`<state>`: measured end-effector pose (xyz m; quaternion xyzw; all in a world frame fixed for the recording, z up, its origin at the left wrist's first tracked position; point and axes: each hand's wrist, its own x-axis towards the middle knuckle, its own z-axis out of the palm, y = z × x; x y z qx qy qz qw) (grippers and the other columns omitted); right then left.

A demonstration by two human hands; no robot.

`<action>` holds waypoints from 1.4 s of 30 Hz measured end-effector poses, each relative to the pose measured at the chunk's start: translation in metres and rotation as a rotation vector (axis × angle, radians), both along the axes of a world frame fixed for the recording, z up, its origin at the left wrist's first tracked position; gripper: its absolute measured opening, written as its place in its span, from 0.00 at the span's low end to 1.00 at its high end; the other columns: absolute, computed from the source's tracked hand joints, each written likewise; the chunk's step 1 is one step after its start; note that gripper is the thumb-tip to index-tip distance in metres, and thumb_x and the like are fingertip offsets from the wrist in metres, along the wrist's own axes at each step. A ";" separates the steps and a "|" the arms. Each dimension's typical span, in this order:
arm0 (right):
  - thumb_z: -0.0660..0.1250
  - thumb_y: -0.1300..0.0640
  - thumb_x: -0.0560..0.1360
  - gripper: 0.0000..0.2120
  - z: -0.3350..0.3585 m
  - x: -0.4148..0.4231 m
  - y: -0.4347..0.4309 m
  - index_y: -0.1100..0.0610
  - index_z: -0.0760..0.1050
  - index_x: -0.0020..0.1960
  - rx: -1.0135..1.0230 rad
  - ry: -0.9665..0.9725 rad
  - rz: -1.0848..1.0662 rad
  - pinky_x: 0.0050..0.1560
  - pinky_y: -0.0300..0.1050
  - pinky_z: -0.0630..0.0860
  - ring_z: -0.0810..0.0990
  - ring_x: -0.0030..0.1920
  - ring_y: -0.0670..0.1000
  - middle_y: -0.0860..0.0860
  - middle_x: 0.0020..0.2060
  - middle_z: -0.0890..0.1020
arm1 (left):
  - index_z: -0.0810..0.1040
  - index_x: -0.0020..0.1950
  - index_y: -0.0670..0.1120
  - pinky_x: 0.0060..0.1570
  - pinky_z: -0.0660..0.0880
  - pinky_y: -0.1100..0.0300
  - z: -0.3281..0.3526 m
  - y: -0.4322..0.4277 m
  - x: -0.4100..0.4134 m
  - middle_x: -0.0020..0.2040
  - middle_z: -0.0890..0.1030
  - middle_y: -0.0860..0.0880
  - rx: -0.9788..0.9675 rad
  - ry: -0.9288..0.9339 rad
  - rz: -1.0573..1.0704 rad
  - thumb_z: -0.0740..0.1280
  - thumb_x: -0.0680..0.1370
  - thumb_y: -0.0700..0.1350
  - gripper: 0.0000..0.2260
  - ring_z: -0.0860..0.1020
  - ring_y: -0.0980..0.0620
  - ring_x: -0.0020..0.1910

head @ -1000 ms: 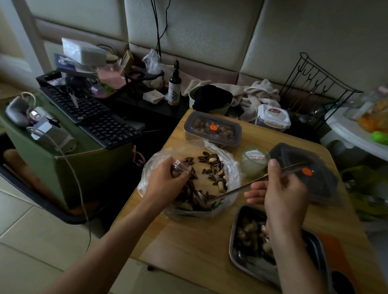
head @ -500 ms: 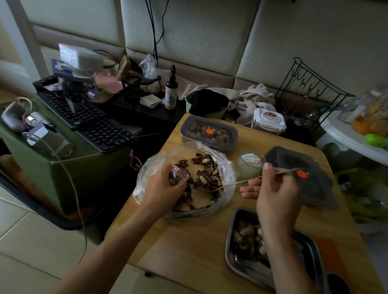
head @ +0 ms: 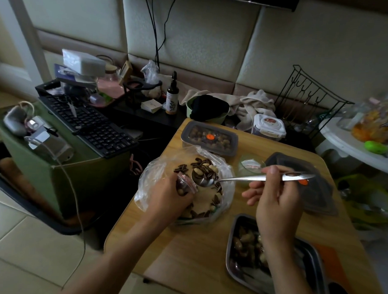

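Two hands: left hand [head: 171, 197] curls round a clear plastic cup [head: 185, 183] over the crinkly bag [head: 151, 178] of striped seeds [head: 201, 169], right hand [head: 277, 201] pinches a shiny metal spoon [head: 231, 178], bowl just beside the cup.

Your left hand [head: 169, 198] is knuckles-up, fingers curled round a small clear cup [head: 185, 184], forearm coming in from lower left. Your right hand [head: 276, 200] pinches a spoon [head: 242, 178] by the handle, thumb on top, lower fingers loosely extended leftward.
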<state>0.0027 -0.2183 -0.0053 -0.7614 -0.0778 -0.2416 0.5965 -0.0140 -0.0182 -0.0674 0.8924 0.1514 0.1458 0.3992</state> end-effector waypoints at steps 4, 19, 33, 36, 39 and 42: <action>0.57 0.49 0.87 0.12 0.001 -0.004 0.003 0.54 0.75 0.54 -0.064 -0.139 0.103 0.28 0.40 0.77 0.83 0.31 0.49 0.52 0.36 0.82 | 0.75 0.49 0.52 0.32 0.67 0.69 0.001 -0.002 0.000 0.40 0.76 0.58 0.007 -0.011 -0.023 0.75 0.76 0.51 0.10 0.74 0.60 0.38; 0.57 0.55 0.86 0.11 0.007 -0.012 0.014 0.56 0.76 0.57 -0.199 -0.411 0.258 0.29 0.46 0.78 0.83 0.35 0.47 0.51 0.36 0.81 | 0.75 0.54 0.50 0.30 0.69 0.69 0.007 -0.006 0.010 0.41 0.77 0.57 -0.142 -0.044 0.020 0.73 0.78 0.53 0.12 0.75 0.61 0.38; 0.58 0.44 0.84 0.15 -0.002 -0.003 0.004 0.55 0.75 0.53 0.134 0.133 -0.059 0.31 0.48 0.79 0.84 0.32 0.53 0.55 0.36 0.83 | 0.74 0.50 0.51 0.38 0.74 0.57 0.007 -0.007 0.007 0.45 0.77 0.55 -0.116 -0.064 0.011 0.72 0.79 0.50 0.08 0.77 0.55 0.44; 0.57 0.47 0.86 0.15 -0.009 0.004 0.002 0.58 0.76 0.53 0.137 0.252 -0.072 0.30 0.48 0.78 0.84 0.31 0.55 0.56 0.35 0.83 | 0.76 0.51 0.50 0.43 0.78 0.52 0.006 -0.007 0.006 0.47 0.80 0.53 -0.119 -0.079 -0.006 0.71 0.79 0.50 0.07 0.78 0.54 0.46; 0.58 0.50 0.86 0.15 -0.013 0.010 0.001 0.59 0.77 0.53 0.160 0.430 -0.017 0.30 0.45 0.78 0.84 0.30 0.53 0.56 0.36 0.84 | 0.75 0.52 0.53 0.40 0.76 0.59 0.007 -0.008 0.005 0.48 0.80 0.54 -0.124 -0.104 -0.045 0.72 0.78 0.50 0.07 0.78 0.56 0.47; 0.61 0.51 0.86 0.15 -0.013 0.010 0.003 0.61 0.79 0.51 0.132 0.620 0.105 0.31 0.42 0.78 0.84 0.31 0.52 0.56 0.38 0.86 | 0.73 0.51 0.55 0.38 0.70 0.69 0.010 -0.010 0.002 0.47 0.78 0.57 -0.122 -0.125 -0.110 0.73 0.78 0.49 0.09 0.76 0.62 0.46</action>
